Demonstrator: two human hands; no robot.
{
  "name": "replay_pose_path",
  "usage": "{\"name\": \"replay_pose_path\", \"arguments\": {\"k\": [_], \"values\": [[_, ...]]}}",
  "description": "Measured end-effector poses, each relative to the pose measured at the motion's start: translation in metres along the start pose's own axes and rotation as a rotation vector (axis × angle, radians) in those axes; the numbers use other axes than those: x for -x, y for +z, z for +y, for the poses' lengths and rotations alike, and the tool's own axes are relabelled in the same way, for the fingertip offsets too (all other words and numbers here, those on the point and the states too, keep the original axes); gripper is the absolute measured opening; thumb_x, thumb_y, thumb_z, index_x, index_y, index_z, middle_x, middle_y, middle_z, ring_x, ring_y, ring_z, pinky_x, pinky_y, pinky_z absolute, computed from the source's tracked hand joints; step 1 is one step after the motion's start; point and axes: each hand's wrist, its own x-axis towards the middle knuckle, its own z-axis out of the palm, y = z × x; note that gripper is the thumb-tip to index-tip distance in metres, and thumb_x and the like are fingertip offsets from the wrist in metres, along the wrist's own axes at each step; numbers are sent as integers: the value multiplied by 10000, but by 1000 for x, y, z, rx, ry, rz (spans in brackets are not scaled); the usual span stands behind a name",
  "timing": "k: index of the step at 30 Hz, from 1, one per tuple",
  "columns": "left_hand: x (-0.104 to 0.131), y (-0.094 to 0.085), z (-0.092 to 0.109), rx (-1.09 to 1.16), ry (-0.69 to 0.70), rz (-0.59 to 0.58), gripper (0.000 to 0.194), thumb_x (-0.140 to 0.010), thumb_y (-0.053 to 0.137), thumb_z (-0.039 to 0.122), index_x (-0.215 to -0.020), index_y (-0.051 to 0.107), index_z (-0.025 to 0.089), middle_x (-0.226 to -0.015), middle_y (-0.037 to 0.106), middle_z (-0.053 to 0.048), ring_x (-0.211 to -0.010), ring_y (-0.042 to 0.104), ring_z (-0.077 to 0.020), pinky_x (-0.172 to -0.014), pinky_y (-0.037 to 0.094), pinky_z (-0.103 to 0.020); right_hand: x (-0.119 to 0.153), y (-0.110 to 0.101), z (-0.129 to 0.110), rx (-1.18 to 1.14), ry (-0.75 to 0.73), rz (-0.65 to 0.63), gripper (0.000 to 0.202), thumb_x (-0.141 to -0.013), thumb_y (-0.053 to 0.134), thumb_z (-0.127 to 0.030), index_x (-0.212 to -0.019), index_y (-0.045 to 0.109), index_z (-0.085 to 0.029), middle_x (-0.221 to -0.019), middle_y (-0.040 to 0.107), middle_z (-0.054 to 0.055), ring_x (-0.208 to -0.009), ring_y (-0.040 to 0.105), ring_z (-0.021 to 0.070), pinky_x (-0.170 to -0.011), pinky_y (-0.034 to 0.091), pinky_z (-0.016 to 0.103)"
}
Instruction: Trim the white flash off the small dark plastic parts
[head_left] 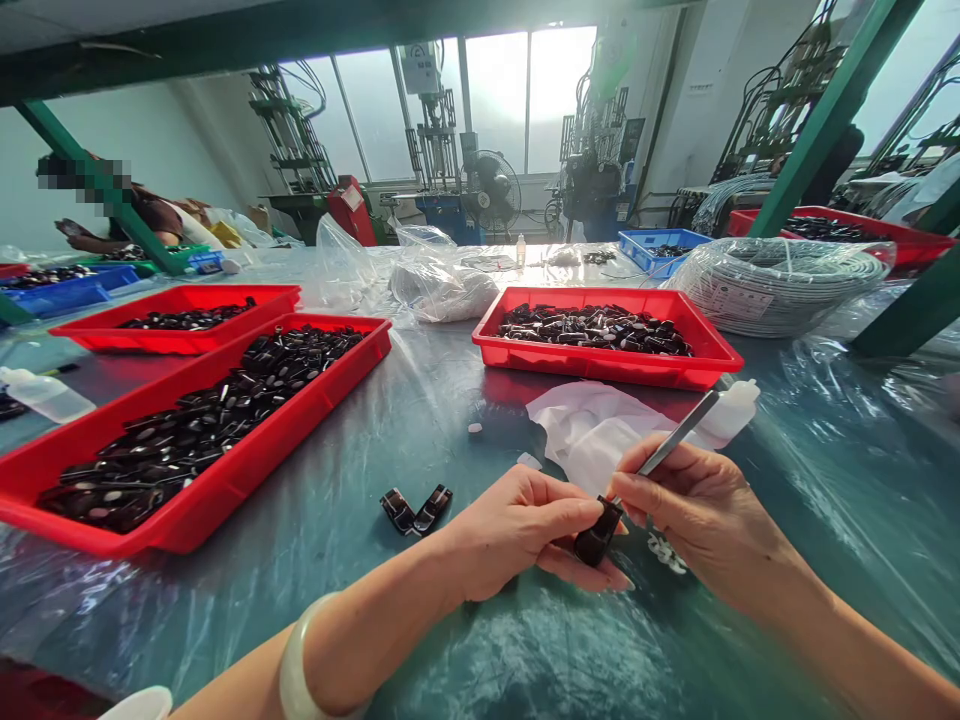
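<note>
My left hand [551, 525] is closed around a small glossy black plastic part [598, 533], held tilted just above the table. Pinched like a pen in my right hand [686, 500] are slim metal tweezers [679, 432], their tip touching the top end of the black part. Two similar black parts [416, 509] lie in a V shape on the table, left of my left hand. Beneath my right hand sits a little cluster of small white pieces [666, 553]. Beyond the hands is a crumpled white sheet [592, 425].
Red trays of black parts stand at the left [300, 440], behind it [180, 340], and ahead [600, 374]. A wrapped cable coil [780, 285] and white bottle [731, 410] are at the right. Green posts [840, 120] frame the bench. Another person [142, 215] sits far left.
</note>
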Motion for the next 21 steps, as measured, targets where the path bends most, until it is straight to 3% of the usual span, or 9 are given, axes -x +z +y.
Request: {"name": "replay_pose_path", "arguments": {"k": [8, 12, 16, 18, 21], "values": [[1, 1, 0, 11, -4, 5, 295, -773, 608, 339, -890, 700, 84, -699, 610, -46, -674, 676, -160, -625, 524, -207, -1, 2, -2, -2, -11, 42, 196, -584, 785, -270, -633, 613, -189, -486, 545, -53, -441, 488, 72, -442, 403, 194], [2, 0, 2, 3, 2, 3, 310, -773, 607, 349, -891, 698, 77, -688, 616, -56, -699, 680, -178, -631, 526, -213, -4, -7, -9, 57, -115, 142, 223, -556, 792, -303, -626, 616, -186, -543, 561, -36, -476, 472, 73, -458, 390, 196], [5, -4, 7, -21, 44, 41, 295, -786, 596, 336, -876, 699, 75, -748, 631, -69, -719, 683, -182, -639, 526, -208, -6, -19, -18, 254, -219, 241, 203, -628, 729, -354, -687, 616, -196, -550, 548, -29, -488, 451, 89, -445, 353, 206], [6, -6, 9, -25, 68, 86, 294, -790, 594, 336, -879, 698, 76, -739, 632, -65, -720, 685, -181, -634, 524, -199, -5, -22, -20, 449, -167, 158, 209, -679, 665, -382, -670, 601, -183, -508, 482, -38, -456, 387, 84, -411, 295, 211], [6, -9, 13, -15, 122, 170, 297, -792, 596, 341, -869, 697, 73, -713, 634, -60, -720, 686, -181, -638, 525, -198, -2, -17, -14, 773, -58, -100, 263, -751, 544, -364, -569, 514, -177, -483, 338, -57, -453, 282, 78, -409, 230, 223]]}}
